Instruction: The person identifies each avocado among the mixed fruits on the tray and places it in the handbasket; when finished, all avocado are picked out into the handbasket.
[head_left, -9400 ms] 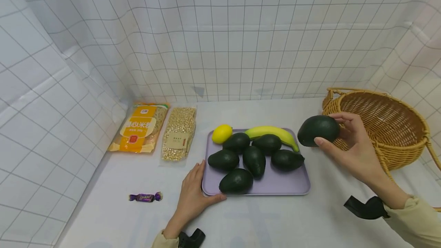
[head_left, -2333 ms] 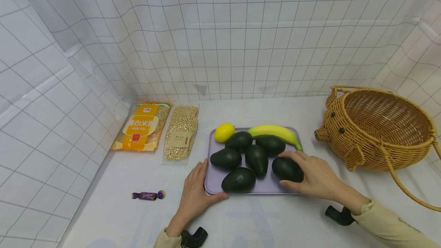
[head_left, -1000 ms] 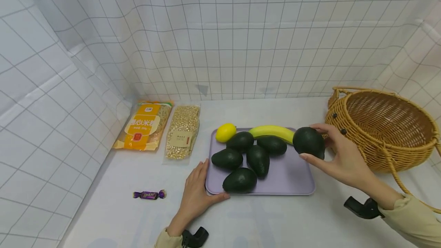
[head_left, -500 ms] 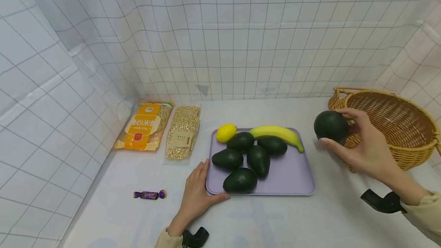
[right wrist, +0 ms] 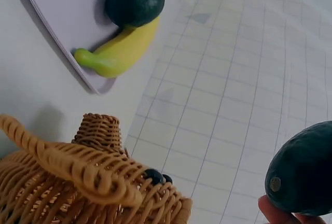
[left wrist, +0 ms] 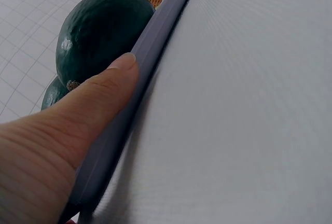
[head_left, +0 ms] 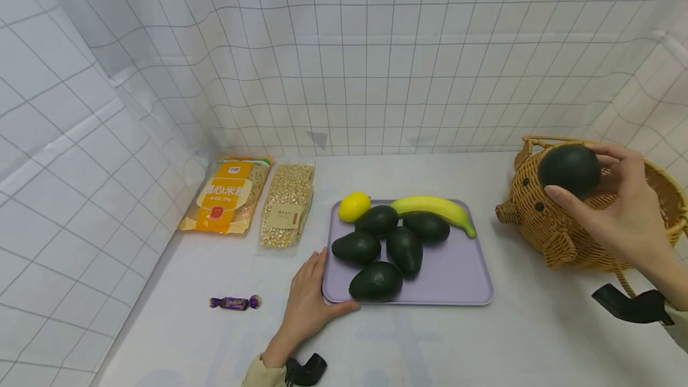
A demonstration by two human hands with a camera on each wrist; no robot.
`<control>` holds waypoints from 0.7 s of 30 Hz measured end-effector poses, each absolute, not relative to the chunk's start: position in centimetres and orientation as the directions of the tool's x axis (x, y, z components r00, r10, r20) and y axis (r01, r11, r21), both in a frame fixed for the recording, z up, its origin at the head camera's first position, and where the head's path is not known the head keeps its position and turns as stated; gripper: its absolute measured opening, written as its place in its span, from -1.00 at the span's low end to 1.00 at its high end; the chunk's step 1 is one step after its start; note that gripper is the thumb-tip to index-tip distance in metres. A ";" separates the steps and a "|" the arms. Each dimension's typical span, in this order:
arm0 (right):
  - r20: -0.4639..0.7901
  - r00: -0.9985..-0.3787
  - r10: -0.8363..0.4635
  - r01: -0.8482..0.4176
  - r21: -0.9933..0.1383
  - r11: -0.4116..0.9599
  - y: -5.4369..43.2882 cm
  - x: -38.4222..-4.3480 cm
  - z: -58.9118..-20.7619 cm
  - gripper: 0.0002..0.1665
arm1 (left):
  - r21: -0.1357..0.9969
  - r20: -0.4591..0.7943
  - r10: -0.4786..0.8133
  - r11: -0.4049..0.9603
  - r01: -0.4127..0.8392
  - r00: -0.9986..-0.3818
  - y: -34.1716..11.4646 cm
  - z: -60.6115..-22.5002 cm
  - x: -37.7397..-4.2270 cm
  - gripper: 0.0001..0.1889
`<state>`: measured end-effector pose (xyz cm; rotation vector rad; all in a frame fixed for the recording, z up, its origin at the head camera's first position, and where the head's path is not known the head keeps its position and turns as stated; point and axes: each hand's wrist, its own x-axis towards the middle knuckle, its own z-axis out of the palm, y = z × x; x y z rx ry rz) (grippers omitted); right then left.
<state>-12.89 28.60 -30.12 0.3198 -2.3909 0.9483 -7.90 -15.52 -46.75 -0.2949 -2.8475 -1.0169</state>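
My right hand (head_left: 629,211) grips a dark green avocado (head_left: 568,169) between thumb and fingers, raised in front of the wicker pig-shaped basket (head_left: 537,237). In the right wrist view that avocado (right wrist: 306,175) shows at the lower right, with the basket's woven handle (right wrist: 67,167) at lower left. My left hand (head_left: 309,297) rests at the near-left corner of the lilac tray (head_left: 457,276), fingers straight along its side, thumb on the front rim. Several avocados (head_left: 375,281) lie on the tray, with a lemon (head_left: 354,206) and a banana (head_left: 432,208) at its back.
Two bags of grain, one orange-labelled bag (head_left: 226,196) and one clear bag (head_left: 286,205), lie at the back left. A purple-wrapped candy (head_left: 235,303) lies left of my left hand. A gridded white curtain (head_left: 365,76) hangs behind the white table. The basket's interior is largely hidden.
My right hand has lifted an avocado from the tray's right side and carried it right and up to the basket. My left hand has stayed at the tray corner.
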 end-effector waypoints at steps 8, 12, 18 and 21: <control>0.549 -0.835 0.037 -0.361 -0.598 0.716 30.5 -13.8 -29.6 -0.03 | 0.624 0.158 0.142 0.753 0.211 -0.977 -15.5 -46.7 -7.9 0.25; 0.541 -0.835 0.097 -0.306 -0.604 0.736 31.1 -14.2 -29.6 -0.06 | 0.632 0.149 0.138 0.748 0.201 -0.979 -15.5 -46.7 -7.9 0.26; 0.548 -0.827 0.127 -0.279 -0.595 0.754 32.2 -15.2 -29.4 -0.11 | 0.624 0.158 0.137 0.754 0.207 -0.978 -15.4 -46.7 -7.9 0.26; 0.539 -0.832 0.128 -0.275 -0.603 0.749 32.8 -15.6 -29.3 -0.14 | 0.618 0.170 0.138 0.757 0.215 -0.976 -15.4 -46.8 -7.9 0.26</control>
